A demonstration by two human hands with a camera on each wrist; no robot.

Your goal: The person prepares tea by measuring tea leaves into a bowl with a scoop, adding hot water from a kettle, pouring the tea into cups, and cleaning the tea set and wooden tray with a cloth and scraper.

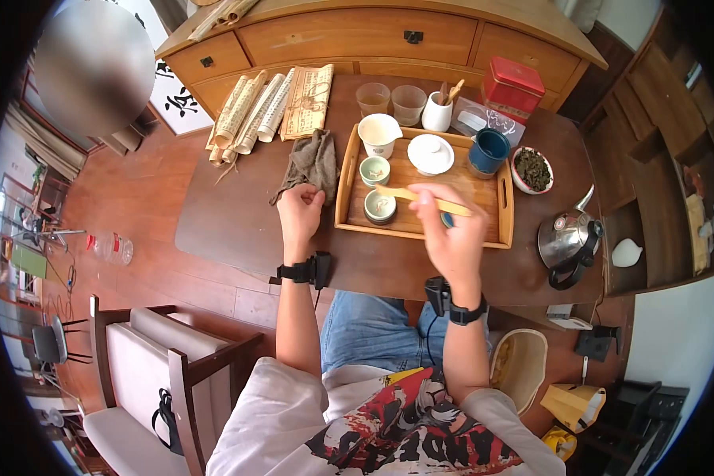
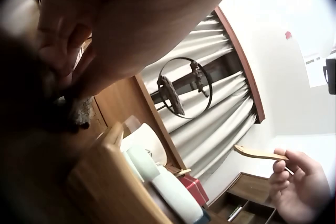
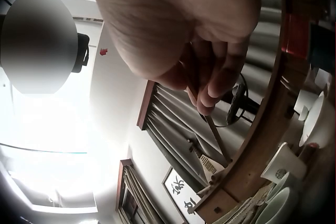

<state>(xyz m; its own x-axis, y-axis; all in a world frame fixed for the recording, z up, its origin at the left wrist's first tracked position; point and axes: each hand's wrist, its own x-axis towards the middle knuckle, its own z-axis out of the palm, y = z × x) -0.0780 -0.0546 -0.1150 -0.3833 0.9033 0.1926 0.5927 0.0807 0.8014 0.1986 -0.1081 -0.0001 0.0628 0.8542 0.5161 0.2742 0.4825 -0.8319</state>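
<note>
My right hand holds light wooden tea tongs over the tray. In the head view their tip overlaps the far rim of the nearer pale green teacup; the left wrist view shows the tongs raised, with a bent tip. A second green teacup stands just behind. Beside them are a white pitcher, a lidded white gaiwan and a dark blue cup. My left hand rests loosely curled on the near end of a crumpled grey-brown cloth, left of the tray.
A steel kettle and a bowl of tea leaves stand right of the tray. Behind it are two clear cups, a white tool holder and a red tin. Bamboo scrolls lie back left.
</note>
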